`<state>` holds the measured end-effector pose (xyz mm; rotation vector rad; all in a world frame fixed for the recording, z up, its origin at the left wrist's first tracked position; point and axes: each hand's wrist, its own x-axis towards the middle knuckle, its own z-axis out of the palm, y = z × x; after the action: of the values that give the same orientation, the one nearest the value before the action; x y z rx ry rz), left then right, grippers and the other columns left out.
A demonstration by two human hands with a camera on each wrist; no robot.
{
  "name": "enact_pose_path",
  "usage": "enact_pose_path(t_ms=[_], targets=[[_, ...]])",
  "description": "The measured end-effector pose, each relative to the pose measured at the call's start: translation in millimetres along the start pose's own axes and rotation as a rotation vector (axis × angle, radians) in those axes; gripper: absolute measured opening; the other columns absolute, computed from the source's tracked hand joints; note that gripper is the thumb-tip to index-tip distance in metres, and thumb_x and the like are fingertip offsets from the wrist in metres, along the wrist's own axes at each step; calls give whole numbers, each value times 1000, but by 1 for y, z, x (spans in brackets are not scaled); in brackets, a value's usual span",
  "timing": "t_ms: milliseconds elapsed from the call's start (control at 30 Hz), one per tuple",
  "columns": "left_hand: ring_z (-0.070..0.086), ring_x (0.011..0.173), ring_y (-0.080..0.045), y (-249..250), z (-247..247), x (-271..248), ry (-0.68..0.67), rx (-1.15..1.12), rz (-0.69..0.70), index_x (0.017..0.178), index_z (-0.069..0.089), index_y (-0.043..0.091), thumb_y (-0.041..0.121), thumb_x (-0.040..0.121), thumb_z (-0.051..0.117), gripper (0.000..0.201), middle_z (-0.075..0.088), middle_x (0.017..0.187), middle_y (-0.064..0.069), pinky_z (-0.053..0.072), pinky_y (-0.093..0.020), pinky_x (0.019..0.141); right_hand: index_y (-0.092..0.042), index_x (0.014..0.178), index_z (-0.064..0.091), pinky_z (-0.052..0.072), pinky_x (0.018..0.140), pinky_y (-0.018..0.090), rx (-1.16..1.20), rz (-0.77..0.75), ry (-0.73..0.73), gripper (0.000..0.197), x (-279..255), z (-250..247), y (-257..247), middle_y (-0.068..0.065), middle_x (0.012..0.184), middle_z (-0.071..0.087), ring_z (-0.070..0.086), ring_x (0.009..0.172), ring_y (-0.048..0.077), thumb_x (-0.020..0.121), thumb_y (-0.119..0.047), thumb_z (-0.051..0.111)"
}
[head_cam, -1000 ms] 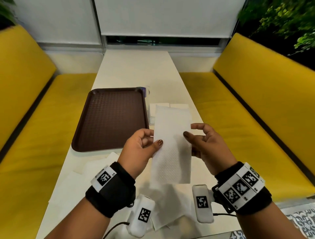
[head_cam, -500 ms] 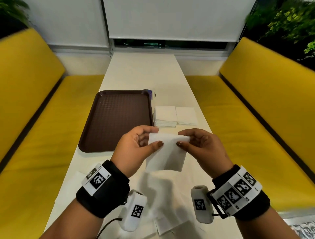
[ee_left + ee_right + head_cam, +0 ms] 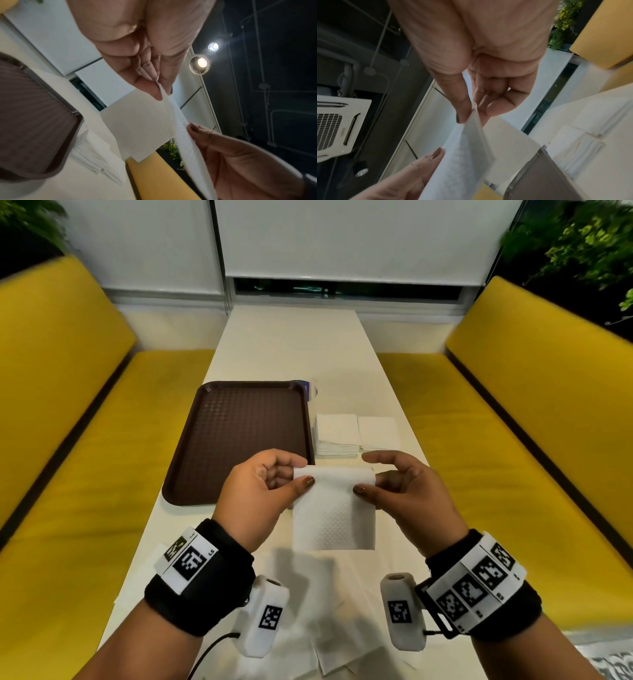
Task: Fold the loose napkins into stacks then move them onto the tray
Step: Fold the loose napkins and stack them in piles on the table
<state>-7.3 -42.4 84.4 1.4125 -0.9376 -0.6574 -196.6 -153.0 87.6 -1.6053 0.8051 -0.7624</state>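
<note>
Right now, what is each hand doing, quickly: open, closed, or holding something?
Left hand: pinches the left edge of the folded napkin, thumb on top.
Right hand: pinches the same napkin's right edge, held above the table.

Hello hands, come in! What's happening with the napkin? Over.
Left hand and right hand both pinch the folded napkin, held above the table. Tray holds no napkins yet. Nothing in the way.
</note>
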Motion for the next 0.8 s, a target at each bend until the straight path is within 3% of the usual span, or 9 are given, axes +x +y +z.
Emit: enact_pose_path(t_ms=[100,167,233,300,433,567,667,800], targets=[[65,74,-21,-1,-2,0,-4,58,-1,95,69,15,6,80,76,18,70,80,-7,57,-26,66,-24,91,73,58,75,44,-124,-73,28,14,0,2,1,1,78,74,68,77,23,83,-13,76],[62,67,-12,1,-4,-1,-18,97,21,92,70,15,8,82,75,13,66,75,-1,54,-23,62,-26,81,72,55,68,34,-204,-117,47,8,1,2,0,-6,78,72,65,75,12,85,-19,74],[58,66,-6,4,-6,0,-25,158,59,86,70,17,13,83,74,6,65,78,-1,52,-20,61,-28,76,70,55,68,34,-226,-129,56,11,2,1,0,-7,80,70,63,79,12,86,-25,73],[59,74,-5,6,-8,3,-19,224,76,83,71,21,20,85,72,3,63,86,-1,54,-21,68,-24,76,67,51,69,33,-88,-81,23,12,2,2,-3,-7,77,67,60,76,13,87,-27,72],[62,86,-20,3,-3,7,-126,-8,-127,90,64,12,30,91,60,18,69,91,-6,52,-40,84,-15,79,62,41,66,33,158,91,-16,14,2,5,-8,-1,75,63,53,75,16,92,-20,63],[59,85,-22,-4,9,1,-223,-127,-332,99,57,6,48,80,56,46,64,89,-8,49,-41,80,-12,81,59,42,62,31,217,195,65,14,4,12,-6,4,77,61,52,76,20,94,-19,62],[65,87,-24,-11,17,-3,-201,-148,-384,112,57,0,38,85,61,47,69,103,-20,51,-42,77,-13,79,59,43,62,30,172,215,141,16,4,17,0,6,78,61,53,75,20,93,-21,64],[61,87,-33,-20,20,-3,-104,-135,-430,110,58,-2,20,100,52,25,66,107,-27,45,-52,79,-12,90,59,53,71,44,79,280,160,24,2,20,8,15,88,62,56,80,28,89,-34,66]])
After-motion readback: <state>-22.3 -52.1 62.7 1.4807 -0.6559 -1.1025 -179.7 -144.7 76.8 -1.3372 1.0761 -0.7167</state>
